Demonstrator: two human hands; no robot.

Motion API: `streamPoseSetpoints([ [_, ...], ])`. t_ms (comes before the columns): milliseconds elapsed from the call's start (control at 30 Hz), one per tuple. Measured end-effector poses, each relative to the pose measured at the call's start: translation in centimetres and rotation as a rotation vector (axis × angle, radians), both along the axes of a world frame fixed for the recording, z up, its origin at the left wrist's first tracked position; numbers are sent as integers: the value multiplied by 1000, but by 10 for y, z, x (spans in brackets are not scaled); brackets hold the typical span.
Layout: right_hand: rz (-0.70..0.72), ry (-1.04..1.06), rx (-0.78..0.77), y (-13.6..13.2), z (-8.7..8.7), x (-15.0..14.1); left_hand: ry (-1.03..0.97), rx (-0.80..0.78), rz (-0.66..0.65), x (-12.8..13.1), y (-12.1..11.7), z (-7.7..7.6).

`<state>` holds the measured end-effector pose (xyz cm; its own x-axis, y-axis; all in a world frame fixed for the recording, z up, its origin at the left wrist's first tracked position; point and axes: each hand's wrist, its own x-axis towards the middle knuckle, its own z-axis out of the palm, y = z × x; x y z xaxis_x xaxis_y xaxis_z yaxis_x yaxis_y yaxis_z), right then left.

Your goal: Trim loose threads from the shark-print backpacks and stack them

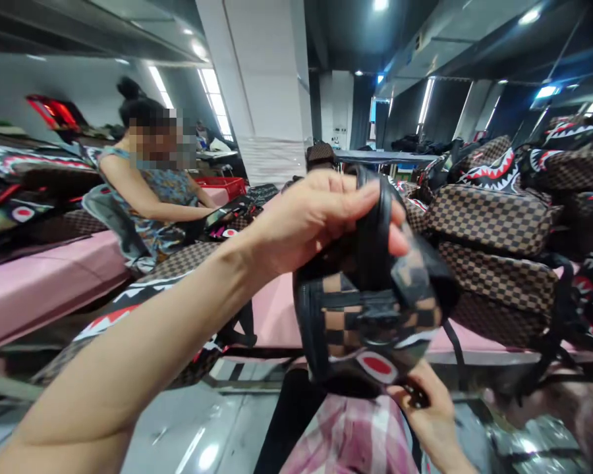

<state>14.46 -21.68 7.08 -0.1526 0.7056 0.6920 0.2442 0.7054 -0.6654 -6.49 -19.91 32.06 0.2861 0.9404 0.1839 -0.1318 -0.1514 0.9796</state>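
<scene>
My left hand (336, 207) is raised in front of me, its fingers closed round a black strap or trim band of a small brown-and-black checkered bag (343, 329). The bag hangs tilted, with black edging and an oval patch (377, 367) in red and white low on its face. My right hand (432, 408) is curled at the bag's lower right corner, thumb close to its bottom edge. A small dark, shiny object (416, 396) shows between its fingers; its kind is unclear. Motion blurs part of the bag.
Checkered bags (491, 217) with shark-teeth prints are piled at right on a pink-topped table (277, 309). Another checkered bag (182, 260) lies under my left forearm. A co-worker (153, 178) sits at left near a red basket (222, 187). A white pillar (261, 85) stands behind.
</scene>
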Motion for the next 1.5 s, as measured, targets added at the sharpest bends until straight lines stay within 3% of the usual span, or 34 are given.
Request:
streamPoseSetpoints([
  [100, 114, -45, 71, 15, 9, -8, -49, -72, 69, -5, 32, -29],
  [200, 107, -18, 129, 38, 26, -10, -174, -84, 209, -7, 68, -49],
  [267, 85, -33, 151, 55, 39, -14, -131, -72, 205, -9, 86, -50],
  [367, 47, -84, 212, 80, 54, -22, 64, 75, 145, -19, 99, -42],
  [433, 49, -123, 253, 92, 59, -27, 203, 192, 122, -33, 103, -40],
  [500, 65, -160, 293, 100, 61, -30, 273, 201, 91, -50, 108, -44],
  [700, 83, -256, 379, 111, 64, -31, -3, 159, 79, -90, 128, -64],
  [767, 73, -267, 416, 114, 64, -30, 36, 191, 97, -96, 131, -67],
  [867, 46, -267, 422, 116, 60, -27, 287, 355, 100, -100, 129, -74],
  [1000, -57, -188, 306, 116, 60, -17, 417, 636, 268, -98, 117, -90],
  [1133, -183, -120, 298, 112, 81, -6, 343, 568, 382, -99, 105, -95],
  [1267, -145, -169, 329, 109, 107, -9, 313, 504, 355, -105, 102, -91],
  [1400, -79, -195, 340, 106, 118, -19, 391, 619, 251, -105, 102, -92],
  [1500, -42, -225, 338, 104, 123, -21, 461, 718, 274, -100, 101, -92],
])
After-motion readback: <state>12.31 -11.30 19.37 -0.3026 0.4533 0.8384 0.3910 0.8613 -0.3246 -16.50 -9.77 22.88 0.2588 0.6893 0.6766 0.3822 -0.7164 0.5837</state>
